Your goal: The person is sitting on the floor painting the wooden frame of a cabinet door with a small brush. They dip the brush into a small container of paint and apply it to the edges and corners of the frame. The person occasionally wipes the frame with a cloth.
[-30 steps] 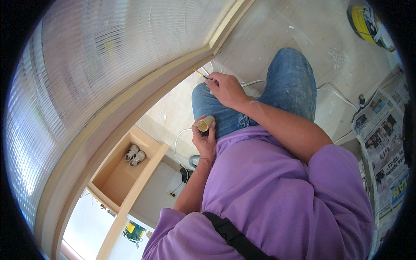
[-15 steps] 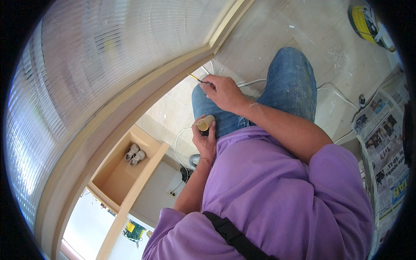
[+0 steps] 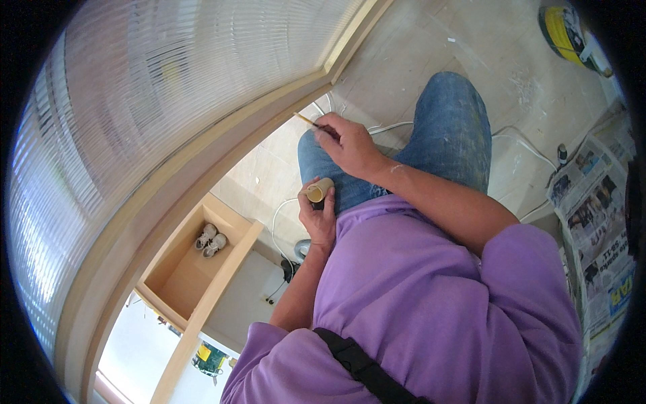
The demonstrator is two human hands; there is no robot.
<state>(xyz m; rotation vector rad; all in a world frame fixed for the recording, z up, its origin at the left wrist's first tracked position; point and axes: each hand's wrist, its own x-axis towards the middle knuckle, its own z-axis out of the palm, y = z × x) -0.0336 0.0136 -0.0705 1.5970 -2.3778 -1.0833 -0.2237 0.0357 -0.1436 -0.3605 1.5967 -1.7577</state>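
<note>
A small tan cup [image 3: 326, 185] is gripped in my left hand [image 3: 316, 221], resting by my left thigh, with its mouth tilted toward me. The cup's inside looks pale yellow; how much it holds cannot be made out. Between the pinched fingers of my right hand [image 3: 351, 147] is a thin paintbrush [image 3: 306, 120] with a pale yellowish tip. That tip lies close to the lower edge of a wooden frame [image 3: 266, 128] around a ribbed translucent panel [image 3: 195, 74]. Whether it touches the wood cannot be told.
An open wooden compartment [image 3: 176, 279] at the lower left holds a pair of shoes [image 3: 210, 240]. White cables [image 3: 518, 139] run over the tiled floor. Newspaper sheets [image 3: 595, 215] lie at the right. A yellow and black tub [image 3: 564, 34] stands at the far right.
My right hand has shifted slightly, and the brush's pale tip sits a little higher beside the frame edge. My left hand and the cup have barely moved.
</note>
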